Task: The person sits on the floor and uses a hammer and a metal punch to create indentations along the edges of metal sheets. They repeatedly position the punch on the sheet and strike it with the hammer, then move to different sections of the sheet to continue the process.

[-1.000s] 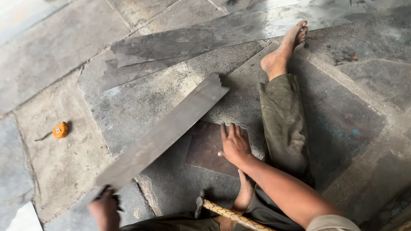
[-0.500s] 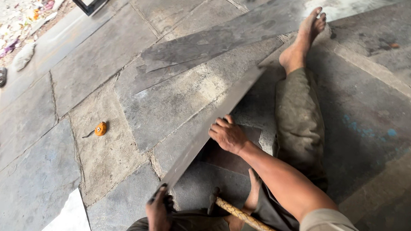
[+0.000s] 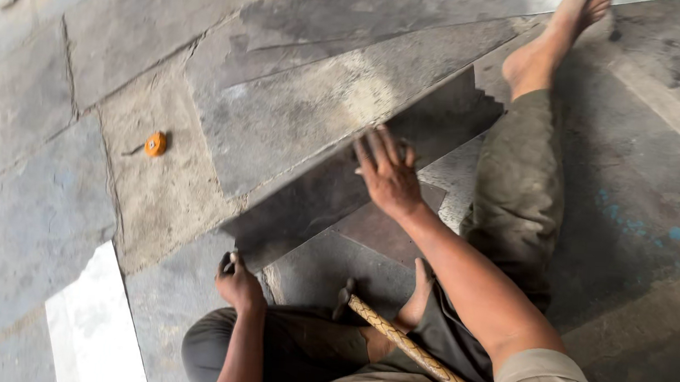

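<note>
I sit on a stone floor with a large grey stone slab (image 3: 313, 123) tilted up on its edge in front of me. My right hand (image 3: 388, 175) presses flat, fingers spread, against the slab's raised long edge. My left hand (image 3: 238, 282) grips the slab's near corner. A smaller reddish-brown slab (image 3: 390, 232) lies flat beneath, beside my right leg (image 3: 512, 190), which stretches out barefoot to the upper right. A hammer with a braided, rope-wrapped handle (image 3: 416, 355) rests across my lap, its dark head pointing toward the slabs.
A small orange round object (image 3: 155, 144) lies on the paving to the left. A pale white slab (image 3: 94, 329) sits at the lower left. Large grey paving stones with joints cover the ground all around. Debris lies at the top left.
The slab has tipped further up and toward the left. My right hand moved from the flat reddish slab onto the big slab's raised edge. The view shifted left and closer.
</note>
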